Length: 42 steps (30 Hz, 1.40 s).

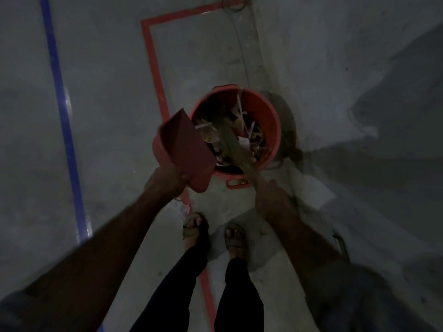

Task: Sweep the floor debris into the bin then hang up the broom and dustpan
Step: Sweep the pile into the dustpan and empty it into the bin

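Both busy: left hand (165, 180) grips dustpan (184, 149), right hand (272, 200) grips broom (230, 142).

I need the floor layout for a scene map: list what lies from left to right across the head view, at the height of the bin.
blue floor tape → red floor tape → dustpan in the left hand → broom held by the right hand → far rim of the red bin
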Tool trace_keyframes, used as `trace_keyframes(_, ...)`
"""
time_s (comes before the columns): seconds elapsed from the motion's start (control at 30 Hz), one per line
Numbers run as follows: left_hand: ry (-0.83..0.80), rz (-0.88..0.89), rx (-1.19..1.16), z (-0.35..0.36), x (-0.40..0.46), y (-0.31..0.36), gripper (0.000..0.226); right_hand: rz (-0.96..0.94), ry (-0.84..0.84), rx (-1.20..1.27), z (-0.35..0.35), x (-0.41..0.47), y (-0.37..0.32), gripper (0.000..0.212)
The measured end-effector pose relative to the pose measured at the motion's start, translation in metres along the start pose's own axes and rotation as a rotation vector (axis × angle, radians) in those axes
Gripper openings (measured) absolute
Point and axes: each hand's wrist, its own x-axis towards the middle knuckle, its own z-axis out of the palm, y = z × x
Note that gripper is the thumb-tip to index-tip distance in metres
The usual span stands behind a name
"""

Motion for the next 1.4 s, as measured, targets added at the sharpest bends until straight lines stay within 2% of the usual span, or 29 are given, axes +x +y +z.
trace_keyframes(0.03, 0.022, -0.002, -0.053, 0.002, -0.005, -0.002, 0.036, -0.030, 0.069, 0.006, 0.012, 0.014, 0.000, 0.043)
trace_keyframes(0.13, 0.033, -0.051, -0.276, 0.010, -0.021, -0.004, 0.035, -0.011, -0.165, -0.014, 0.014, 0.030, 0.007, 0.046)
trace_keyframes(0.2, 0.009, -0.105, -0.484, 0.022, -0.023, -0.012, 0.034, 0.005, -0.230, 0.006, 0.010, 0.014, 0.018, 0.057)
trace_keyframes(0.33, 0.019, -0.188, -0.775, 0.031, -0.039, -0.014, 0.064, -0.045, -0.153, 0.016, -0.031, -0.064, 0.043, 0.061)
trace_keyframes(0.47, 0.040, -0.207, -0.873, 0.033, -0.067, -0.013, 0.078, -0.133, -0.051, 0.175, -0.087, -0.149, 0.052, 0.061)
trace_keyframes(0.53, 0.071, -0.224, -0.895, 0.027, -0.090, -0.011, 0.078, -0.168, 0.020, 0.185, -0.103, -0.182, 0.056, 0.064)
trace_keyframes(0.6, 0.062, -0.249, -0.980, 0.018, -0.113, -0.002, 0.060, -0.178, 0.044, 0.205, -0.104, -0.199, 0.062, 0.063)
trace_keyframes(0.67, 0.135, -0.254, -1.042, -0.009, -0.155, 0.010, 0.037, -0.242, 0.079, 0.262, -0.127, -0.218, 0.050, 0.066)
trace_keyframes(0.8, 0.239, -0.249, -1.192, -0.037, -0.207, 0.025, 0.026, -0.289, 0.089, 0.326, -0.158, -0.229, 0.020, 0.069)
trace_keyframes(0.93, 0.396, -0.228, -1.276, -0.065, -0.253, 0.025, 0.035, -0.459, 0.120, 0.300, -0.177, -0.227, -0.017, 0.067)
trace_keyframes(1.07, 0.529, -0.220, -1.351, -0.088, -0.300, 0.012, 0.033, -0.676, 0.141, 0.208, -0.192, -0.233, -0.052, 0.072)
trace_keyframes(1.17, 0.632, -0.221, -1.405, -0.096, -0.332, -0.010, 0.030, -0.770, 0.128, 0.196, -0.199, -0.245, -0.078, 0.082)
trace_keyframes(1.3, 0.749, -0.254, -1.502, -0.101, -0.378, -0.054, 0.029, -0.918, 0.086, 0.163, -0.204, -0.268, -0.128, 0.076)
trace_keyframes(1.4, 0.853, -0.258, -1.561, -0.100, -0.416, -0.091, 0.034, -1.050, 0.214, -0.009, -0.204, -0.293, -0.175, 0.086)
